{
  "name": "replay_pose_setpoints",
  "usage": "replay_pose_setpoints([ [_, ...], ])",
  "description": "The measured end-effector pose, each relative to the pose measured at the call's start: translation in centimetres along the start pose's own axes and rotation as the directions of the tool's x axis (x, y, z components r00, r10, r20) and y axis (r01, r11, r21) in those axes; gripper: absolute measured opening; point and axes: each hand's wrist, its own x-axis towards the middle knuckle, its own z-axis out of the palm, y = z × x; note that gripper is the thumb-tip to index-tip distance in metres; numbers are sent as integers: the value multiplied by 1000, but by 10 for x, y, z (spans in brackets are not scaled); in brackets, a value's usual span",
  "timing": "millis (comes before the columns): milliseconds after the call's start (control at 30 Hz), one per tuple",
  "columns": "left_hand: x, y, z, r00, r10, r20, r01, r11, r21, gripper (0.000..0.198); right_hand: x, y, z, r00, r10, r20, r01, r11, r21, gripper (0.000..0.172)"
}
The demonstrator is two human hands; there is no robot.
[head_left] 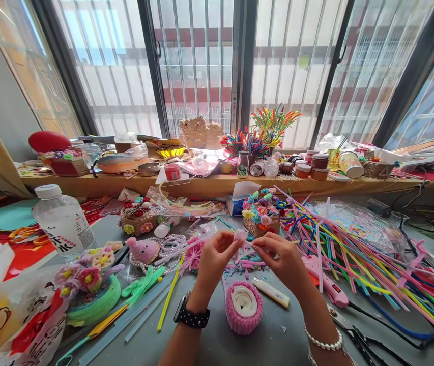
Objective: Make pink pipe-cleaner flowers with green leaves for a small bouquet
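Note:
My left hand (pixel 217 256), with a dark watch on its wrist, pinches a pale pink fuzzy piece of pipe cleaner (pixel 239 236) between thumb and fingertips. To its right, my right hand (pixel 282 258) is closed in a pinch; whatever thin thing is at its fingertips is too small to make out. Below both hands, a round pink fuzzy pot (pixel 244 309) with a rolled white filling stands on the grey table. Beside the pot lies a cream-coloured stick or tube (pixel 270 292) with printing. Bright pink pipe-cleaner loops (pixel 193 254) rest just left of my left hand.
A pink glue gun (pixel 325 282) and scissors (pixel 348 325) lie at right, near a heap of coloured pipe cleaners (pixel 365 269). A flower basket (pixel 260 223) stands behind my hands. At left are a water bottle (pixel 64 223), a green ring with flowers (pixel 96 305) and glue sticks (pixel 125 315).

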Motion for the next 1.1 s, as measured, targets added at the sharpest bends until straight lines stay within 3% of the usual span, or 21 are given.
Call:
replay_pose_setpoints([
  [333, -3, -4, 4, 993, 113, -28, -107, 980, 168, 18, 1, -2, 8, 997, -27, -67, 35, 991, 130, 15],
  [867, -4, -7, 7, 987, 140, 84, -156, 961, 228, 17, 1, -5, 17, 976, 145, -163, -106, 969, 225, 20],
  [1100, -5, -8, 8, 981, 170, 90, -189, 934, 302, 17, 2, -4, 23, 971, 62, -232, -14, 979, 203, 17],
])
